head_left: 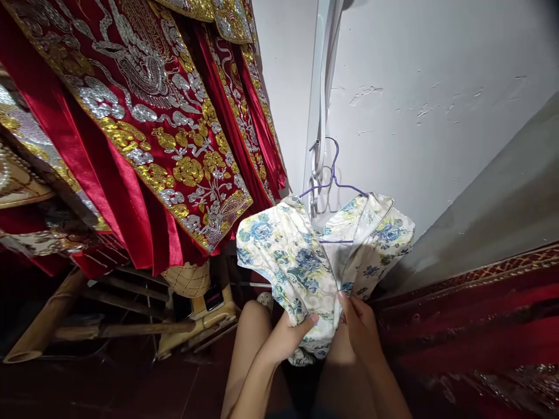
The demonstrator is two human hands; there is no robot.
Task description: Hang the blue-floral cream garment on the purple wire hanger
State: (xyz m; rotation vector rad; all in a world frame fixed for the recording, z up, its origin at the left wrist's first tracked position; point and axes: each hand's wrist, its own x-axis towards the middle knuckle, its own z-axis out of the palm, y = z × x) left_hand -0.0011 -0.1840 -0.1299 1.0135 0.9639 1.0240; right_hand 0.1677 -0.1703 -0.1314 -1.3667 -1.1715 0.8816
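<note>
A white sleeveless garment [305, 256] with blue and yellow flowers hangs on a purple wire hanger [334, 180]. Its neckline is a deep V, and the lower part is bunched over my lap. My left hand [290, 337] grips the lower left side, thumb on the front, the other fingers hidden behind the cloth. At the V's lower end, my right hand [356, 317] pinches the overlapping edge between thumb and fingers. The hanger's hook is up by a pale strap [322, 116] against the wall; whether it is hooked there I cannot tell.
Red robes [174, 134] with gold and silver sequins hang at the left. Below them stand a bamboo frame [131, 330] and a woven basket-like piece [187, 279]. A scuffed white wall [419, 87] rises ahead. Red fabric [471, 326] lies along the right.
</note>
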